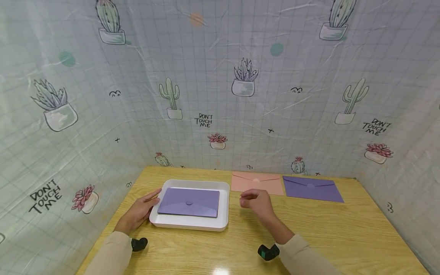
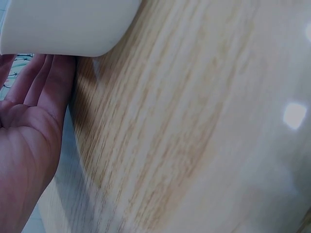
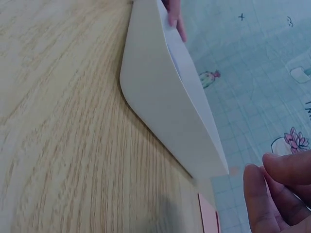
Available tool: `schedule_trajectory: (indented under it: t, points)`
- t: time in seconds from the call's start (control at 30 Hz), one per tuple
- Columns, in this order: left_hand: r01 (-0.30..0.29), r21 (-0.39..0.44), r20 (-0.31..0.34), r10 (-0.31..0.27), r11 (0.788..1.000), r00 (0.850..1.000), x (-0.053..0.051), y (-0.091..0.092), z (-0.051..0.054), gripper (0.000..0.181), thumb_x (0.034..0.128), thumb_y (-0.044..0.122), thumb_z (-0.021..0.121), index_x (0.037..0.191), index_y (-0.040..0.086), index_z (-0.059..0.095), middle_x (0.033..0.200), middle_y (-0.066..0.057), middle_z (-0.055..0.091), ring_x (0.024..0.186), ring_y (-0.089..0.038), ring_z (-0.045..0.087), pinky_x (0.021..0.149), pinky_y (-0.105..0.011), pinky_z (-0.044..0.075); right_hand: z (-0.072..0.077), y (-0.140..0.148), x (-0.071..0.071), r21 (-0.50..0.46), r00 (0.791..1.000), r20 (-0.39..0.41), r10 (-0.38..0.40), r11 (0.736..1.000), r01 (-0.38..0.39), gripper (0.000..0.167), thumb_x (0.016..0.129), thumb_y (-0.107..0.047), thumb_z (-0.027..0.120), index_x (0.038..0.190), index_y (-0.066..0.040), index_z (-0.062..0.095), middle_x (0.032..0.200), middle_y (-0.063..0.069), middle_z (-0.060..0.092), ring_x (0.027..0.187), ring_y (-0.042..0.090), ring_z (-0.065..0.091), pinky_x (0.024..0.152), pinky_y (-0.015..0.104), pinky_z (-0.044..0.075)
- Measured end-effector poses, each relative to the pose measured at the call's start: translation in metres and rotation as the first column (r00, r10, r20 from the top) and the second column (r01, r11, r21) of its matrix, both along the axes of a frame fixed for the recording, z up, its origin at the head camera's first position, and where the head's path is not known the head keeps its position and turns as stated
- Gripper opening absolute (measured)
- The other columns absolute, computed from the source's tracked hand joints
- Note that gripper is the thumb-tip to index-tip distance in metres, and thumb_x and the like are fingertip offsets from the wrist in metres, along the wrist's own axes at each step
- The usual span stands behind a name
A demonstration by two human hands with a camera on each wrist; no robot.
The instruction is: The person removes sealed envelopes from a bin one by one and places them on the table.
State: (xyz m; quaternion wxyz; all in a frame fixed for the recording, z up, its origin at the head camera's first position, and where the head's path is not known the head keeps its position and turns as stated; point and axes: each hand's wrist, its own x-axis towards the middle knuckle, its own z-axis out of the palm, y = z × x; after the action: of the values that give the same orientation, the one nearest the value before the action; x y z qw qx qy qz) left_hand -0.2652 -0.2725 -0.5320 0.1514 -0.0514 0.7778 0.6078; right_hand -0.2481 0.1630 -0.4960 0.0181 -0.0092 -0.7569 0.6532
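Observation:
A lilac envelope lies flap side up in a white tray, with other edges just showing beneath it. At the tray's left side is my left hand, its fingers nearly straight and touching the wall. The left wrist view has that hand beside the tray's white wall. To the right of the tray, my right hand is held above the table, loosely curled with nothing in it. In the right wrist view the right hand has its thumb close to the fingertips, apart from the tray.
A peach envelope and a darker purple envelope lie side by side at the back right of the wooden table. A curtain printed with cacti hangs behind the table and along both sides.

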Motion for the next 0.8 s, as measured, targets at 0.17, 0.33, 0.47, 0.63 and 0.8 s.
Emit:
schedule_trajectory:
  t: [0.17, 0.33, 0.47, 0.63, 0.8]
  points:
    - [-0.001, -0.005, 0.002, 0.001, 1.000, 1.000, 0.002, 0.001, 0.001, 0.059, 0.1125, 0.026, 0.046, 0.167, 0.022, 0.024, 0.176, -0.020, 0.007, 0.161, -0.044, 0.017, 0.125, -0.059, 0.034, -0.004, -0.004, 0.001, 0.035, 1.000, -0.005, 0.008, 0.999, -0.008, 0.014, 0.084, 0.006, 0.080, 0.098, 0.003, 0.078, 0.091, 0.015, 0.077, 0.078, 0.018, 0.074, 0.072, 0.028, 0.064]
    - [-0.002, -0.015, 0.003, 0.002, 1.000, 1.000, 0.003, 0.002, 0.003, 0.059, 0.1125, 0.028, 0.046, 0.167, 0.023, 0.024, 0.176, -0.020, 0.007, 0.161, -0.044, 0.017, 0.126, -0.059, 0.034, -0.005, -0.009, 0.003, 0.060, 1.000, -0.011, 0.012, 0.998, -0.012, 0.017, 0.085, 0.005, 0.080, 0.102, 0.005, 0.077, 0.095, 0.015, 0.078, 0.080, 0.017, 0.074, 0.073, 0.026, 0.063]
    - [-0.004, -0.013, 0.004, 0.004, 1.000, 1.000, 0.003, 0.002, 0.004, 0.059, 0.1127, 0.027, 0.046, 0.167, 0.023, 0.024, 0.176, -0.019, 0.006, 0.161, -0.044, 0.016, 0.126, -0.059, 0.032, -0.004, -0.014, 0.004, 0.042, 1.000, -0.001, 0.019, 0.999, -0.019, 0.018, 0.084, 0.008, 0.079, 0.102, 0.007, 0.077, 0.095, 0.017, 0.078, 0.082, 0.020, 0.076, 0.074, 0.030, 0.064]
    - [-0.002, -0.016, 0.001, 0.002, 1.000, 1.000, 0.002, 0.002, 0.004, 0.059, 0.1129, 0.027, 0.045, 0.168, 0.023, 0.024, 0.176, -0.019, 0.006, 0.161, -0.045, 0.015, 0.126, -0.060, 0.031, -0.006, -0.021, 0.003, 0.031, 1.000, 0.002, 0.021, 0.999, -0.021, 0.020, 0.082, 0.010, 0.080, 0.102, 0.007, 0.077, 0.095, 0.018, 0.078, 0.083, 0.020, 0.077, 0.075, 0.031, 0.064]
    - [-0.001, -0.017, -0.001, 0.001, 1.000, 1.000, 0.001, 0.002, 0.003, 0.059, 0.1128, 0.028, 0.046, 0.168, 0.023, 0.024, 0.176, -0.020, 0.006, 0.161, -0.045, 0.015, 0.126, -0.060, 0.031, -0.008, -0.028, 0.002, 0.060, 1.000, -0.008, 0.016, 0.998, -0.016, 0.021, 0.080, 0.011, 0.081, 0.100, 0.005, 0.078, 0.094, 0.018, 0.078, 0.082, 0.018, 0.076, 0.074, 0.028, 0.064]
